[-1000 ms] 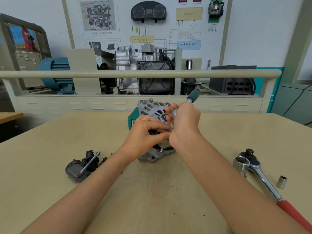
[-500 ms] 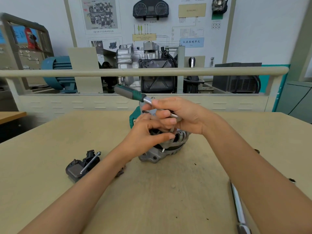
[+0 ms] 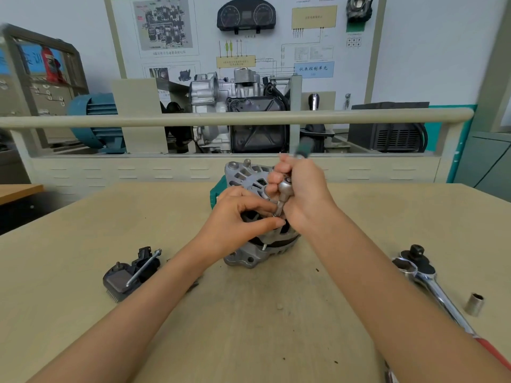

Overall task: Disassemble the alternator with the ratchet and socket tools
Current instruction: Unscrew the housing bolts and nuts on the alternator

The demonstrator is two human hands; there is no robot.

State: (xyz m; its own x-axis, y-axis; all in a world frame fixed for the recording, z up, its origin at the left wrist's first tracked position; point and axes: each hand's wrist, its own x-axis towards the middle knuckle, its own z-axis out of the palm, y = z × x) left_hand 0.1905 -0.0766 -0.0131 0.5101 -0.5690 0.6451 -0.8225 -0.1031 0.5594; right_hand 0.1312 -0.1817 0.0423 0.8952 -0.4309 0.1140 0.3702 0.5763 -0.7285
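Observation:
The grey alternator stands tilted on the middle of the beige table. My right hand grips a small ratchet with a green-black handle that points up and away; its silver head and socket sit on the alternator's face. My left hand pinches the socket under the ratchet head between thumb and fingers. The hands hide the bolt.
A removed black part with a long bolt lies at the left. A large ratchet with a red grip and a loose socket lie at the right. A green box sits behind the alternator, before a rail.
The ratchet handle swung left half a second ago and is now back at the upper right. My left hand stayed on the socket.

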